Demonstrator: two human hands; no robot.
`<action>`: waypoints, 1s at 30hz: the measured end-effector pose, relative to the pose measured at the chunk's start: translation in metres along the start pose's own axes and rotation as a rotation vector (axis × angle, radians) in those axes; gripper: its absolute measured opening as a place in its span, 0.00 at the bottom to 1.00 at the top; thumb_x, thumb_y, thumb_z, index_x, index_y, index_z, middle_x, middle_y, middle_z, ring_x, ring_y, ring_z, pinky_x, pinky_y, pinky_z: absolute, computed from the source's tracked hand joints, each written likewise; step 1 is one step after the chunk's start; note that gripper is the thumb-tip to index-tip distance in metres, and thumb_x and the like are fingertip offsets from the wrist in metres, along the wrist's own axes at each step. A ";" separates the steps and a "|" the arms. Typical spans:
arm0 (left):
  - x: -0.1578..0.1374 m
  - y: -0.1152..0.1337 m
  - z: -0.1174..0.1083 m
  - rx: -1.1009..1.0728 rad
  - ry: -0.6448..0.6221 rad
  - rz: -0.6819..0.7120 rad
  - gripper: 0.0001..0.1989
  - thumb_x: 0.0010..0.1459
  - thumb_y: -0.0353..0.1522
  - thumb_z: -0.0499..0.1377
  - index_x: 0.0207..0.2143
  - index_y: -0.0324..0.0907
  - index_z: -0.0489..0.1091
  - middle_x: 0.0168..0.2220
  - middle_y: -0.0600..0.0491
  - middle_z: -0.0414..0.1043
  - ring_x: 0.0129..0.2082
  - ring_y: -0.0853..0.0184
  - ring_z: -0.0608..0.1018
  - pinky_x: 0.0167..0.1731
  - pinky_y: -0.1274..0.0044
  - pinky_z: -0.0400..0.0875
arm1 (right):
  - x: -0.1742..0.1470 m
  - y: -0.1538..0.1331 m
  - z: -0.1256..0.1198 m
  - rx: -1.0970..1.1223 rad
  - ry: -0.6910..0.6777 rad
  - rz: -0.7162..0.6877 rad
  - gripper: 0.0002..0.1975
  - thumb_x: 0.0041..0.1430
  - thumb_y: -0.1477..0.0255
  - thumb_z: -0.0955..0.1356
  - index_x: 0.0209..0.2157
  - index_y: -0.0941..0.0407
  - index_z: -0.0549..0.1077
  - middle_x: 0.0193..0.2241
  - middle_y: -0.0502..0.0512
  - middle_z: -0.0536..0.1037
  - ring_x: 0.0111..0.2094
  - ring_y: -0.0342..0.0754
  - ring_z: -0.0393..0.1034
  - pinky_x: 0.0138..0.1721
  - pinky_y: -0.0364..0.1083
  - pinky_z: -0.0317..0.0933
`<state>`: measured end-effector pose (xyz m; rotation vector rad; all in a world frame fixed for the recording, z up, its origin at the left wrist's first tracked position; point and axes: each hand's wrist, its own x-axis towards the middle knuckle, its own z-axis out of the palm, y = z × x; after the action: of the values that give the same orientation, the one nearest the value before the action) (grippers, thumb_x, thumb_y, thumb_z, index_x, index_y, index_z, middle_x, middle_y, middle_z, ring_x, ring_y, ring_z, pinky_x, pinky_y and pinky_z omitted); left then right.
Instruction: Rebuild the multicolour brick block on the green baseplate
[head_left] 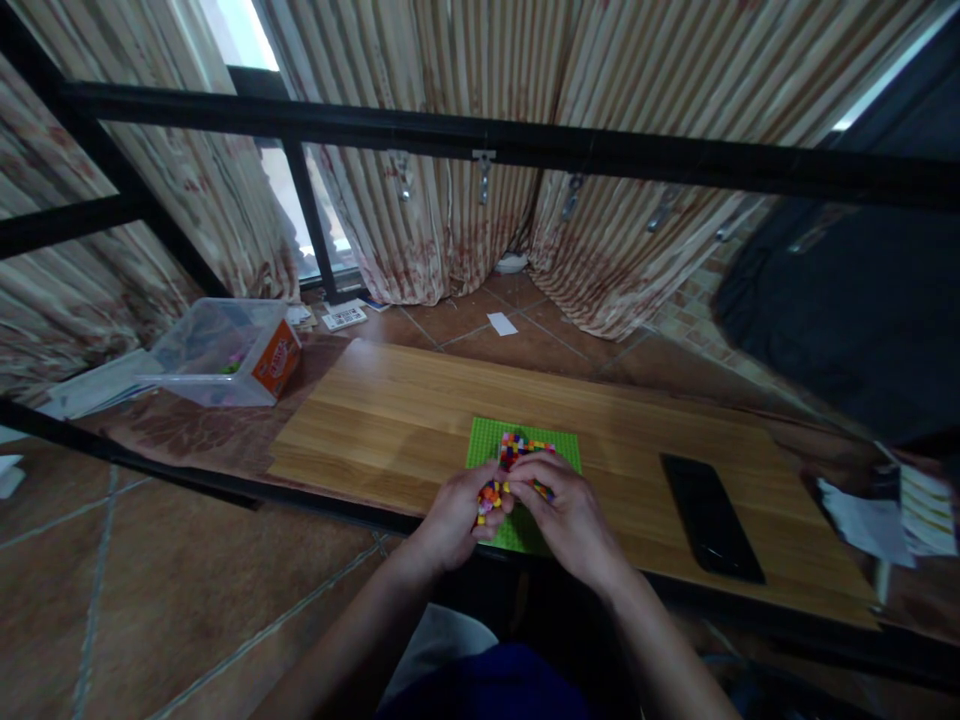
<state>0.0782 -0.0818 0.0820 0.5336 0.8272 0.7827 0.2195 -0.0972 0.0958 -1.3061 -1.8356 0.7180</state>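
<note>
A green studded baseplate (487, 432) lies at the front edge of the wooden board. Small building bricks (516, 442) in red, yellow, orange, pink and purple form a patch on it, partly covered by my hands. My left hand (451, 515) is closed around a cluster of loose multicoloured bricks (490, 496), above the plate's left side. From the right, my right hand (568, 508) reaches in with thumb and forefinger pinched. Its fingertips meet those of my left hand at a small yellow brick (506, 487).
A black phone-like slab (711, 515) lies on the wooden board (405, 400) at the right. At the left stands a clear plastic bin (217, 345) with an orange label and a few coloured pieces inside. A black metal bar (450, 130) crosses beyond the board. Papers (870, 520) lie far right.
</note>
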 end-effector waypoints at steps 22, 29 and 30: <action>0.006 -0.006 0.009 0.116 0.002 0.150 0.07 0.50 0.35 0.58 0.28 0.39 0.67 0.13 0.62 0.57 0.11 0.80 0.52 0.12 0.83 0.42 | -0.001 0.012 0.005 0.466 0.077 0.356 0.07 0.48 0.67 0.71 0.30 0.55 0.76 0.27 0.51 0.77 0.30 0.46 0.71 0.36 0.46 0.63; 0.005 -0.003 0.014 0.122 0.003 0.208 0.19 0.50 0.36 0.59 0.45 0.38 0.68 0.14 0.62 0.58 0.12 0.79 0.56 0.13 0.84 0.47 | 0.000 0.004 0.001 0.585 0.050 0.414 0.09 0.47 0.64 0.71 0.29 0.56 0.77 0.23 0.50 0.78 0.26 0.45 0.71 0.35 0.47 0.65; 0.004 -0.002 0.015 0.117 0.000 0.209 0.20 0.50 0.36 0.59 0.46 0.38 0.68 0.14 0.62 0.58 0.12 0.78 0.56 0.13 0.84 0.47 | 0.000 0.003 0.001 0.592 0.046 0.397 0.09 0.48 0.65 0.71 0.28 0.55 0.77 0.23 0.50 0.77 0.27 0.45 0.71 0.35 0.47 0.65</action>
<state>0.0928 -0.0815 0.0870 0.7325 0.8288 0.9290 0.2205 -0.0962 0.0927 -1.2660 -1.1886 1.3108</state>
